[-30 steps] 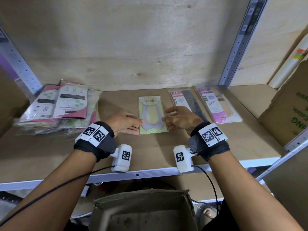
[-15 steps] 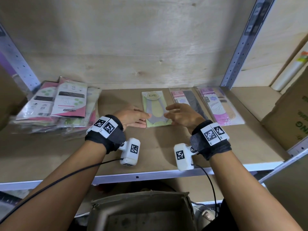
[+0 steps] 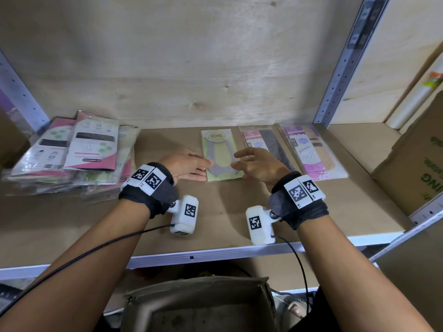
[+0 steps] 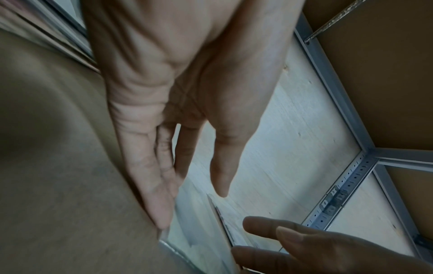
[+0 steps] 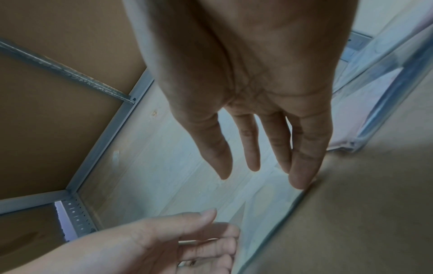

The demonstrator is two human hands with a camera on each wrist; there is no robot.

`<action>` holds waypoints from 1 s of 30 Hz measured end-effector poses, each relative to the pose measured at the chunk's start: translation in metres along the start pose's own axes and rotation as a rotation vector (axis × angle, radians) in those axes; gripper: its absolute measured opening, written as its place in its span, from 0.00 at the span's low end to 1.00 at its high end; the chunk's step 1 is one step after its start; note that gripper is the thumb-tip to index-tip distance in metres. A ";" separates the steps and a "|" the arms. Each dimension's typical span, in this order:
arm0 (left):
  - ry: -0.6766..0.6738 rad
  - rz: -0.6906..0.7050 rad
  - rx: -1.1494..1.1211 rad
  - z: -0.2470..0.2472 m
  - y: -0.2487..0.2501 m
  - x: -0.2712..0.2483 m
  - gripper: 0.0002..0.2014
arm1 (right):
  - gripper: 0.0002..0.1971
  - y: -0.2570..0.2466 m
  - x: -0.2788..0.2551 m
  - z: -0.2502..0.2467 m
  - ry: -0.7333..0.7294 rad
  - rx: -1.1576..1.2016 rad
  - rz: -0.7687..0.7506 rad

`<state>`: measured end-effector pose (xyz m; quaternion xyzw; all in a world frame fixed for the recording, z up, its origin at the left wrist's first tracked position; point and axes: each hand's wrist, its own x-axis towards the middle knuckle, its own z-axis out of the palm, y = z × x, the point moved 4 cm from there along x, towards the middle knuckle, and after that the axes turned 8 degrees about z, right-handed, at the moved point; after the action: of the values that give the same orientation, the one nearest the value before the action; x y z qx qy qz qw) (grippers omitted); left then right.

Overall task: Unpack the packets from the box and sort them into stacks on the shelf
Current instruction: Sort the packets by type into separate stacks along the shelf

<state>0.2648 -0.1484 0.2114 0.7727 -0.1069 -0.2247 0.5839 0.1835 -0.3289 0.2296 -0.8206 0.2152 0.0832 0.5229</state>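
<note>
A green packet (image 3: 219, 144) lies flat at the middle of the shelf board (image 3: 215, 212). My left hand (image 3: 189, 164) rests on the board with straight fingers touching the packet's left edge. My right hand (image 3: 256, 164) hovers at its right edge, fingers straight and spread. In the left wrist view the left hand's fingertips (image 4: 161, 216) lie on the board beside the packet's edge (image 4: 218, 213). In the right wrist view the right hand's fingertips (image 5: 300, 179) touch the packet's edge (image 5: 281, 213). The cardboard box (image 3: 199, 305) stands open below the shelf.
A loose pile of pink and green packets (image 3: 72, 152) lies at the shelf's left. A pink and black packet (image 3: 266, 144) and a purple packet (image 3: 309, 152) lie right of the green one. A large carton (image 3: 417, 164) stands at the right, behind the metal upright (image 3: 345, 61).
Both hands have slid the green packet further back on the shelf and their fingers have straightened at its edges.
</note>
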 end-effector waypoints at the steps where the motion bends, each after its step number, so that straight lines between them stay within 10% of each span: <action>1: 0.001 0.001 0.004 0.000 0.000 0.001 0.17 | 0.21 0.000 0.000 0.000 -0.002 0.002 0.000; 30: 0.135 0.067 0.033 -0.004 0.002 0.017 0.21 | 0.22 0.006 0.007 0.007 0.011 0.035 -0.059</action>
<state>0.2814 -0.1530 0.2107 0.7916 -0.0966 -0.1509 0.5842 0.1875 -0.3267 0.2188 -0.8177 0.1953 0.0595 0.5382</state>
